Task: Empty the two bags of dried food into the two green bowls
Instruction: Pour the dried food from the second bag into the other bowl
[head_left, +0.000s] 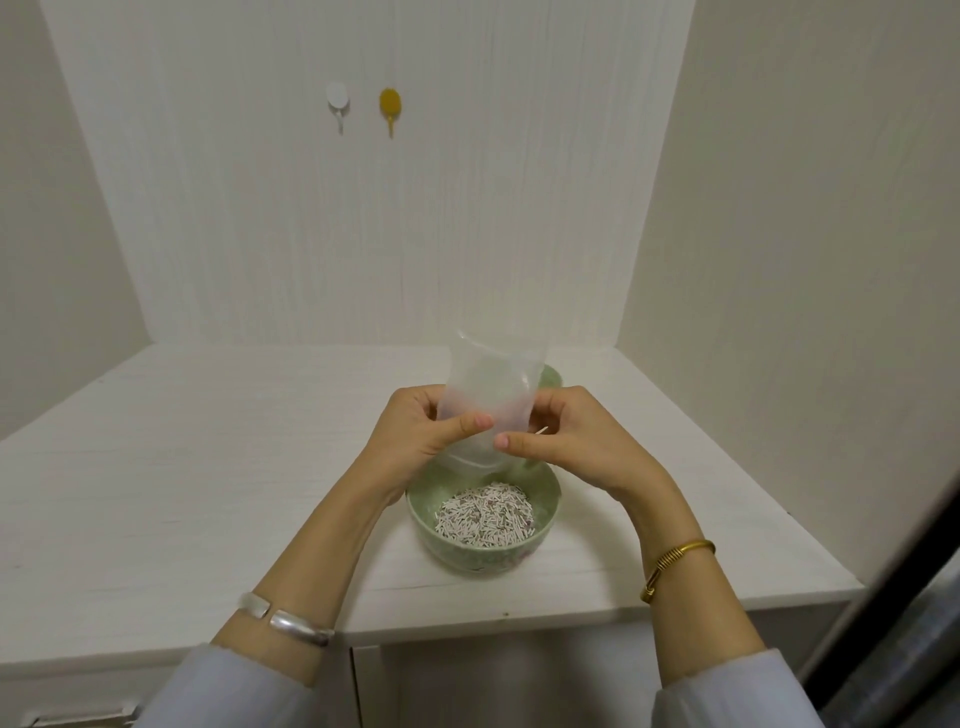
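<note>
A clear plastic bag (491, 379) is held upside down over the near green bowl (545, 525), its mouth pointing into the bowl. The bag looks empty. My left hand (415, 431) grips its left side and my right hand (566, 436) pinches its right side. The near bowl holds a heap of small pale dried pieces (485, 512). A second green bowl (551, 375) stands behind the bag; only part of its rim shows and its contents are hidden. No second bag is in view.
The bowls stand on a white wooden counter (208, 467) set in a white-walled alcove. Two hooks, one white (337, 101) and one yellow (389, 106), hang on the back wall. A dark vertical edge (893, 597) runs along the lower right.
</note>
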